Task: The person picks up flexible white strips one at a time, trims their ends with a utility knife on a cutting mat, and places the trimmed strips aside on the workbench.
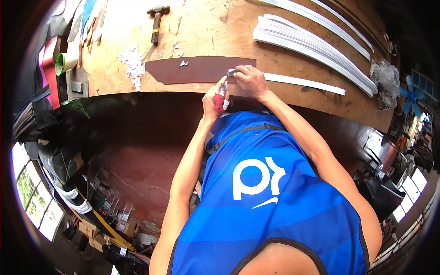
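Observation:
A dark brown flat piece [183, 75] lies along the front edge of the wooden table. Over its right part, my right hand [250, 80] is closed with its fingertips down at a small dark item [231, 72], by the end of a white strip [302, 82] that runs off to the right. My left hand [215, 101] is at the table edge, its fingers curled around something red and silvery [220, 99] that I cannot make out; its fingertips nearly meet those of my right hand. Small white scraps [183, 63] rest on the brown piece.
A hammer [156, 25] lies at the back. White cuttings [133, 65] are heaped to the left. Stacked white strips [311, 50] curve across the right side, ending by a clear plastic bag [385, 80]. A green roll [62, 63] and sheet materials sit at the far left.

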